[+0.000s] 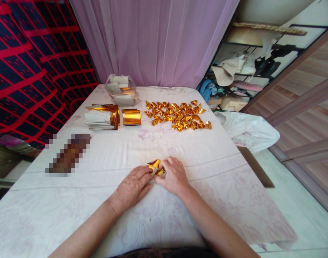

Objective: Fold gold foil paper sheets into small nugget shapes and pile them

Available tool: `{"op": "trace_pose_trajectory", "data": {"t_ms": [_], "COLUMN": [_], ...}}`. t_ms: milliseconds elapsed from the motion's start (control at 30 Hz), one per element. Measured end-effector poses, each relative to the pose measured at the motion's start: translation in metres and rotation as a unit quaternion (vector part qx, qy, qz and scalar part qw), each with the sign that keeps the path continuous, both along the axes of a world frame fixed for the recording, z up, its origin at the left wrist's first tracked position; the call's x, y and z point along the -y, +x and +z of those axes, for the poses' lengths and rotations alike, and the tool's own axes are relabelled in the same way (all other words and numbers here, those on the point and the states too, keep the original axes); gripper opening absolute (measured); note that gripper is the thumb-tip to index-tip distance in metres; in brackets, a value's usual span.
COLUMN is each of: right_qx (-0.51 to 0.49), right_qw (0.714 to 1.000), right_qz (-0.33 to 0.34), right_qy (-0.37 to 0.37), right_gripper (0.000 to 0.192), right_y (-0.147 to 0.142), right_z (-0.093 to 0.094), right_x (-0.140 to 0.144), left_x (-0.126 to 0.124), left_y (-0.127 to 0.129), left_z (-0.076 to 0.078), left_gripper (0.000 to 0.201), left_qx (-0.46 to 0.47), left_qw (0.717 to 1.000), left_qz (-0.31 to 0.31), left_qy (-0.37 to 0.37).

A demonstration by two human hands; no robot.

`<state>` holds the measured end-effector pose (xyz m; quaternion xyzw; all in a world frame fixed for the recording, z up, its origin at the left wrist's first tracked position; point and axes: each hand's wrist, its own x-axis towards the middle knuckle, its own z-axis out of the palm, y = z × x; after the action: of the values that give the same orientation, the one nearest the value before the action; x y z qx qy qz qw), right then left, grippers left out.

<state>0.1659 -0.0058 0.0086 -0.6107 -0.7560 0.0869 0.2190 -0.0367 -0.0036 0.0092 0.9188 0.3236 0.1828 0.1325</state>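
Observation:
A sheet of gold foil paper (154, 165), partly folded and showing its pale backing, lies between my hands near the middle of the table. My left hand (133, 186) grips its left side, fingers pressed together on it. On the right edge my right hand (173, 175) pinches the paper with curled fingers; its thumb side touches the pale strip. Beyond them are several finished-looking gold foil folded pieces (180, 114) in loose rows. To their left sit a small stack of gold foil sheets (131, 117) and a larger stack of foil paper (101, 118).
A clear plastic bag (120, 89) of more paper stands at the back left of the cloth-covered table (99, 157). A blurred-out item (69, 154) lies at the left. Purple curtain (158, 43) hangs behind; a white bag (250, 130) and shelves (241, 75) are at the right.

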Motion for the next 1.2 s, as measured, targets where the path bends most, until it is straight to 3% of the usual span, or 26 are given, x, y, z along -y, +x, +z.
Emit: {"op": "trace_pose_trajectory", "data": {"t_ms": [100, 233, 400, 567, 700, 833, 1000, 1200], "right_qx": [-0.001, -0.019, -0.041, -0.046, -0.055, -0.048, -0.008, -0.020], "right_qw": [1.000, 0.999, 0.995, 0.996, 0.996, 0.994, 0.991, 0.988], "right_qz": [0.003, 0.038, 0.081, 0.067, 0.048, 0.075, 0.112, 0.147], "right_qy": [0.002, 0.007, 0.034, 0.046, 0.049, 0.062, 0.067, 0.039], "right_gripper": [0.021, 0.023, 0.011, 0.009, 0.010, 0.010, 0.013, 0.019], "right_y": [0.000, 0.006, 0.015, 0.013, 0.009, 0.009, 0.014, 0.022], "right_z": [0.000, -0.001, -0.003, -0.005, -0.005, -0.004, -0.001, 0.003], "right_x": [0.000, 0.002, 0.006, 0.005, 0.003, 0.003, 0.006, 0.006], "left_x": [-0.004, -0.013, -0.024, -0.031, -0.035, -0.039, -0.043, -0.036], "left_y": [-0.001, 0.000, 0.002, 0.003, 0.001, -0.003, -0.004, -0.001], "left_z": [0.000, 0.006, 0.015, 0.021, 0.020, 0.016, 0.012, 0.012], "left_gripper": [0.023, 0.020, 0.014, 0.014, 0.015, 0.015, 0.024, 0.017], "left_qx": [0.011, -0.019, -0.026, -0.025, -0.020, -0.029, -0.061, -0.069], "left_qw": [1.000, 1.000, 1.000, 0.999, 1.000, 0.999, 0.997, 0.996], "left_qz": [-0.016, 0.007, -0.013, -0.025, -0.002, 0.038, 0.019, 0.020], "left_qy": [0.012, 0.012, 0.004, -0.005, 0.011, 0.000, -0.043, 0.052]}}
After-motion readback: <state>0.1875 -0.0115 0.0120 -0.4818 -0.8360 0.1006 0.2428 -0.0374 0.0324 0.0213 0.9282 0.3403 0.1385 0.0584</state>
